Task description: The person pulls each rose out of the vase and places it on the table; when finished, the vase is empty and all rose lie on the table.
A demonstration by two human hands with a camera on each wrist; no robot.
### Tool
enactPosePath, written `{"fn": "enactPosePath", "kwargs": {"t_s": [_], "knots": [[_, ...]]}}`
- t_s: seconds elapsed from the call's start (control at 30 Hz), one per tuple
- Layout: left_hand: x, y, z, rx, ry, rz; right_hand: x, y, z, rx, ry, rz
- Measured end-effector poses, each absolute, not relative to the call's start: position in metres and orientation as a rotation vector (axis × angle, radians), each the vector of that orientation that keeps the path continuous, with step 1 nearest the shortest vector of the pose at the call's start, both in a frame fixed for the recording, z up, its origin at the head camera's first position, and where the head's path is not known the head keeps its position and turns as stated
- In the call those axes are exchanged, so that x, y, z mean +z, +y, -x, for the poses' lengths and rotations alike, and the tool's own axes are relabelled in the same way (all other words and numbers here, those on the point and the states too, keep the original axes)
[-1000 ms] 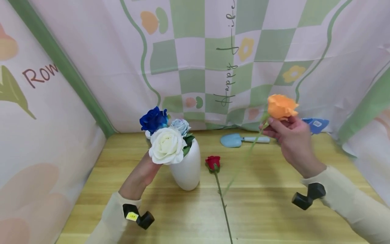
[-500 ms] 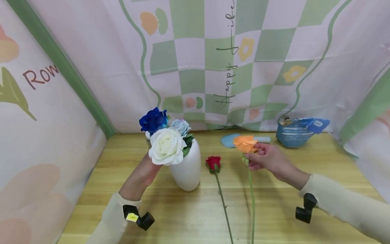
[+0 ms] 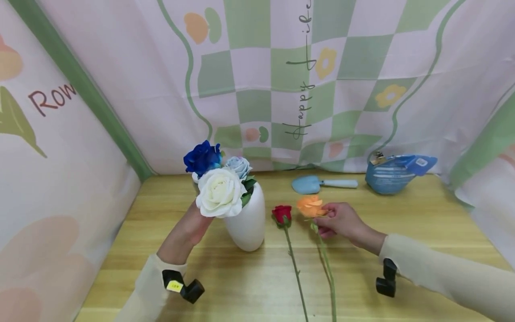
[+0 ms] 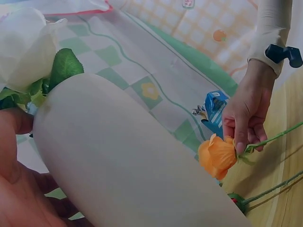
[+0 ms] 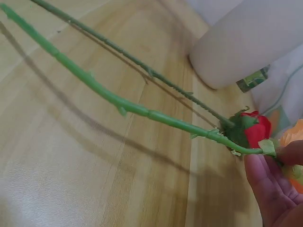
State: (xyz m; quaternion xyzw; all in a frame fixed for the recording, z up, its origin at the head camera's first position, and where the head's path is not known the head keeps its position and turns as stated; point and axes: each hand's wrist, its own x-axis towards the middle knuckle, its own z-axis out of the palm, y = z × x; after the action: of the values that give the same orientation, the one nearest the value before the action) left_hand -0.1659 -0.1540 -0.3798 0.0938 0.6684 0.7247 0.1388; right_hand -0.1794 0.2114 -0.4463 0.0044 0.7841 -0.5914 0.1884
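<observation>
My right hand (image 3: pixel 344 221) pinches an artificial orange rose (image 3: pixel 310 206) just under its bloom. In the right wrist view its green stem (image 5: pixel 128 105) runs low over the table, with a shadow beside it. A red rose (image 3: pixel 282 214) lies on the table to its left. My left hand (image 3: pixel 193 230) grips the left side of a white vase (image 3: pixel 247 223), thumb near the rim in the left wrist view; the white bloom hides part of the hand in the head view. The vase holds a white rose (image 3: pixel 220 192), a dark blue rose (image 3: pixel 202 158) and a pale blue rose (image 3: pixel 238 167).
A light blue hand trowel (image 3: pixel 307 184) lies near the back of the wooden table (image 3: pixel 422 241). Right of it stands a blue bag-like item (image 3: pixel 388 174). Behind the table hangs a green and white patterned curtain (image 3: pixel 253 67).
My right hand has brought the orange rose down and left, from the air near the blue bag-like item to beside the red rose. My left hand and the vase stay put.
</observation>
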Motion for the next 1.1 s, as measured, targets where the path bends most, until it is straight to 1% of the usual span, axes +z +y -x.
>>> {"fn": "enactPosePath", "kwargs": {"t_s": [0.33, 0.8, 1.1], "knots": [[-0.38, -0.151, 0.166, 2.103, 1.935, -0.243, -0.458, 0.2, 0.183, -1.573, 2.26, -0.053], [-0.378, -0.151, 0.167, 2.058, 1.944, -0.246, -0.46, 0.198, 0.183, -1.55, 2.284, -0.099], [-0.373, -0.149, 0.165, 2.057, 1.933, -0.271, -0.465, 0.198, 0.181, -1.583, 2.215, -0.049]]}}
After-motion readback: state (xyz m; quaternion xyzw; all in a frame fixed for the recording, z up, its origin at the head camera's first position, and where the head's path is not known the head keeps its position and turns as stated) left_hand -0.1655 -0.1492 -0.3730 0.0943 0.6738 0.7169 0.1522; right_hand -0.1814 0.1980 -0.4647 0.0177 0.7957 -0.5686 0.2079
